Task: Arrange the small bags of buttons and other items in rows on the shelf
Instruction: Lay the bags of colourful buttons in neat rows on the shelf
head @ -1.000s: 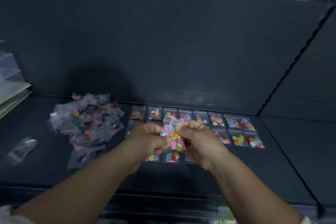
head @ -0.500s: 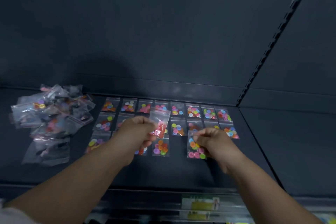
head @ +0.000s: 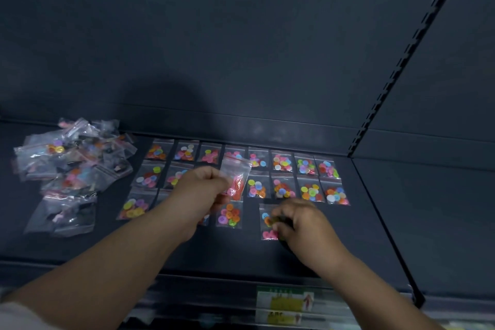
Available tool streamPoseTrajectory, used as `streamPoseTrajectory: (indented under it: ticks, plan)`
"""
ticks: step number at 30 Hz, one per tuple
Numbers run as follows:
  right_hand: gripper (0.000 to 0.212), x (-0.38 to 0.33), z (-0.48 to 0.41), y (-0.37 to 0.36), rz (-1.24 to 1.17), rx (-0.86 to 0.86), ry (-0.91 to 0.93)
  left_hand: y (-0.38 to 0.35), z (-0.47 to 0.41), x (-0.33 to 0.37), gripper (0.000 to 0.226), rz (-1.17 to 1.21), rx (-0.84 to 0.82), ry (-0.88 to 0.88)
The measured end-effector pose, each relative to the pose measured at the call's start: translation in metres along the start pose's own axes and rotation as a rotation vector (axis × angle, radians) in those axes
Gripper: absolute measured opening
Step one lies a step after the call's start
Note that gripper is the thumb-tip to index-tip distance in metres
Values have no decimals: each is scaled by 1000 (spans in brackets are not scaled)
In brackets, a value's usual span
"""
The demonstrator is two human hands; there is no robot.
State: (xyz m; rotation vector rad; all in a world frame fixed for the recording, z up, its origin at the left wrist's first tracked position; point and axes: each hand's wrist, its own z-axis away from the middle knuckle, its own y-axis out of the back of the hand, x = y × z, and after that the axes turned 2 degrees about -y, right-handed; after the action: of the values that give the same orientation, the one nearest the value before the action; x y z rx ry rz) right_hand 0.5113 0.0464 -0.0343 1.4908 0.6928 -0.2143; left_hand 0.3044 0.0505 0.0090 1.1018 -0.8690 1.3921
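And the pair is split: a second ago both hands were bunched together in front of us, working two bags apart, and now they have parted. Our left hand holds the red bag up, pinched at its near edge between thumb and fingers. It hangs clear of the shelf, over the middle row. Our right hand has gone down and out to the right. The mixed bag lies flat on the shelf under its curled fingers, in the front row. The blur will not let us say whether those fingers grip it or only press it flat. Just left of that hand there is a bare gap, then an orange bag just below our left hand. We judge the red bag is meant for that gap, or the mixed bag wants a nudge leftward. Beyond both hands the two back rows sit tidy. Well out past our left hand the pile waits, so plenty of the job is left.
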Motion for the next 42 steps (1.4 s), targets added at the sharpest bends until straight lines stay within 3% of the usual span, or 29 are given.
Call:
streamPoseTrajectory:
  ticks: [9, 19, 21, 24, 27, 30, 36, 42]
  plan:
    - [15, -6, -11, -19, 14, 7, 148, 11, 0, -2, 9, -7, 17, 6]
    - [16, -6, -14, -23, 0, 31, 119, 11, 3, 0, 6, -29, -4, 7]
    - [11, -9, -14, -19, -124, 73, 38, 8, 4, 1, 7, -23, -19, 6]
    - [10, -22, -14, -7, -550, 84, -158, 0, 6, 2, 8, -20, -43, 22]
    - [10, -35, -14, 7, -923, -15, -326, -13, 7, 3, 6, -3, -80, 41]
    - [4, -38, -14, 14, -1088, -70, -384, -29, 11, 4, 4, 18, -113, 57]
    - [16, -14, -5, 26, -1003, -38, -527, -45, 11, 0, 5, -118, -159, 38]
    - [5, 14, 0, 34, -705, -95, -619, -41, 4, -19, 6, -644, -91, -313]
